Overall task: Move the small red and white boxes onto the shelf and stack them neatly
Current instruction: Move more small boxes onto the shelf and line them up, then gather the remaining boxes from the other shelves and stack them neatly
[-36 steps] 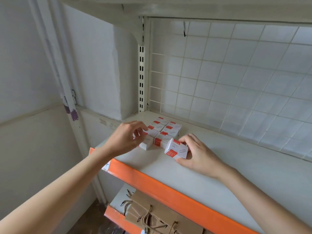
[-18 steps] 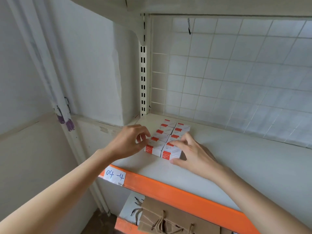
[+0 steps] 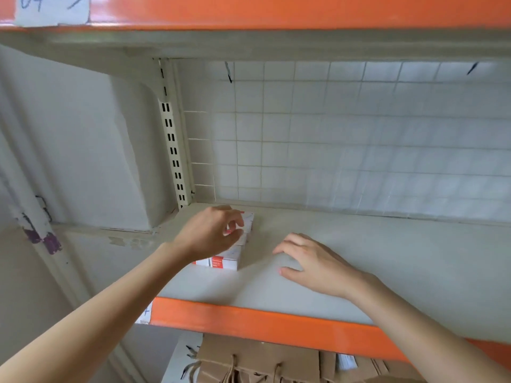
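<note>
Fingers point(image 3: 235, 226) of left hand point(image 3: 210, 233) curl onto boxes point(image 3: 224, 261); I see right hand point(image 3: 312, 261) relaxed on shelf point(image 3: 359, 272), just right of the row, which runs front-to-back.

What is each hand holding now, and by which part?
The left hand pinches a small box in the stack; which part is hidden. The right hand holds nothing.
</note>
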Demonstrator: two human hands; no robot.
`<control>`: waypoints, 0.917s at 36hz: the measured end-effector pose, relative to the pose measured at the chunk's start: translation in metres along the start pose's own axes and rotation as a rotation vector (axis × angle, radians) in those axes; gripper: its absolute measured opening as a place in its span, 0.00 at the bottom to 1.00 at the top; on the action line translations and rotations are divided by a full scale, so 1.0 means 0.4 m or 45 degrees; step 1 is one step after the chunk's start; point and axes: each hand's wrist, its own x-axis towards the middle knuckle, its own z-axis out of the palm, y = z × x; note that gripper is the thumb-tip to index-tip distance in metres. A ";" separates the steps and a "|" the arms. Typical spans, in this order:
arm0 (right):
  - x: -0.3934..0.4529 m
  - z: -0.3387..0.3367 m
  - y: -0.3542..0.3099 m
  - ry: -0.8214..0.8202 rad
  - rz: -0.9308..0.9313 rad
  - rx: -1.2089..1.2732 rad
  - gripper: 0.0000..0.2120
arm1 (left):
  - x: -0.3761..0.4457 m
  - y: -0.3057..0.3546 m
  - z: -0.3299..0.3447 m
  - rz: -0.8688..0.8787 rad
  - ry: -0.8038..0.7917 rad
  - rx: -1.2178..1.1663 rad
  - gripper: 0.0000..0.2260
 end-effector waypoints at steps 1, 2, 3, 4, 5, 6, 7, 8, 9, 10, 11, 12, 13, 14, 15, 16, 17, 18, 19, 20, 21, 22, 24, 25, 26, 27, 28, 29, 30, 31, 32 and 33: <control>-0.025 -0.003 0.011 -0.002 0.010 -0.002 0.17 | 0.008 0.024 0.009 0.012 -0.003 -0.004 0.05; -0.054 -0.006 0.024 -0.011 0.025 -0.003 0.17 | 0.017 0.051 0.021 0.023 -0.005 -0.014 0.04; -0.086 -0.011 0.038 -0.029 0.044 -0.001 0.17 | 0.024 0.083 0.035 0.025 -0.009 -0.027 0.04; -0.121 -0.016 0.054 -0.052 0.066 -0.002 0.17 | 0.030 0.119 0.050 0.027 -0.015 -0.040 0.03; -0.157 -0.022 0.073 -0.069 0.082 -0.009 0.18 | 0.035 0.157 0.066 0.036 -0.028 -0.050 0.04; -0.195 -0.031 0.093 -0.081 0.096 -0.023 0.18 | 0.039 0.199 0.082 0.056 -0.041 -0.062 0.04; -0.234 -0.044 0.114 -0.093 0.113 -0.039 0.18 | 0.044 0.243 0.099 0.079 -0.055 -0.075 0.05; -0.271 -0.058 0.134 -0.097 0.135 -0.051 0.18 | 0.049 0.287 0.114 0.104 -0.071 -0.088 0.06; -0.308 -0.073 0.152 -0.095 0.159 -0.058 0.18 | 0.055 0.331 0.126 0.127 -0.093 -0.096 0.06; -0.346 -0.088 0.170 -0.097 0.188 -0.062 0.18 | 0.061 0.375 0.138 0.153 -0.109 -0.102 0.06; -0.384 -0.103 0.185 -0.096 0.215 -0.070 0.19 | 0.068 0.418 0.149 0.175 -0.117 -0.107 0.07; -0.421 -0.115 0.201 -0.088 0.235 -0.083 0.19 | 0.076 0.459 0.159 0.193 -0.118 -0.112 0.07; -0.459 -0.126 0.218 -0.072 0.250 -0.096 0.19 | 0.082 0.501 0.168 0.209 -0.119 -0.117 0.07; -0.496 -0.136 0.235 -0.057 0.266 -0.102 0.18 | 0.089 0.542 0.179 0.228 -0.120 -0.126 0.07; -0.533 -0.144 0.251 -0.049 0.284 -0.107 0.18 | 0.094 0.582 0.189 0.247 -0.122 -0.139 0.08; -0.569 -0.153 0.267 -0.040 0.303 -0.112 0.18 | 0.098 0.623 0.200 0.268 -0.126 -0.155 0.08; -0.606 -0.161 0.282 -0.036 0.322 -0.117 0.18 | 0.101 0.664 0.211 0.286 -0.131 -0.168 0.08; -0.641 -0.170 0.297 -0.032 0.336 -0.123 0.18 | 0.104 0.703 0.222 0.304 -0.136 -0.181 0.08; -0.676 -0.180 0.309 -0.030 0.349 -0.133 0.18 | 0.106 0.741 0.233 0.319 -0.142 -0.198 0.08; -0.709 -0.190 0.321 -0.034 0.365 -0.145 0.18 | 0.110 0.777 0.244 0.330 -0.147 -0.218 0.08; -0.741 -0.201 0.331 -0.041 0.386 -0.150 0.18 | 0.113 0.811 0.254 0.335 -0.152 -0.240 0.08; -0.772 -0.211 0.343 -0.044 0.410 -0.147 0.18 | 0.117 0.844 0.266 0.340 -0.156 -0.260 0.08; -0.834 -0.231 0.367 -0.026 0.458 -0.137 0.18 | 0.126 0.907 0.291 0.353 -0.171 -0.294 0.07; -0.863 -0.240 0.379 -0.014 0.486 -0.133 0.18 | 0.132 0.937 0.303 0.363 -0.183 -0.306 0.07; -0.892 -0.248 0.391 0.001 0.516 -0.126 0.18 | 0.138 0.967 0.315 0.375 -0.197 -0.314 0.07; -0.921 -0.254 0.403 0.011 0.546 -0.115 0.19 | 0.145 0.998 0.328 0.388 -0.213 -0.318 0.07; -0.948 -0.259 0.414 0.021 0.574 -0.099 0.19 | 0.152 1.028 0.340 0.403 -0.228 -0.320 0.08; -0.973 -0.262 0.426 0.036 0.602 -0.079 0.19 | 0.159 1.057 0.351 0.419 -0.243 -0.318 0.08; -0.998 -0.264 0.438 0.057 0.634 -0.056 0.19 | 0.166 1.085 0.361 0.434 -0.252 -0.312 0.08; -1.021 -0.265 0.451 0.081 0.664 -0.038 0.19 | 0.174 1.112 0.372 0.446 -0.253 -0.304 0.08; -1.043 -0.265 0.465 0.104 0.687 -0.031 0.19 | 0.183 1.138 0.383 0.454 -0.248 -0.297 0.08; -1.064 -0.265 0.480 0.121 0.710 -0.030 0.19 | 0.194 1.162 0.393 0.460 -0.241 -0.293 0.08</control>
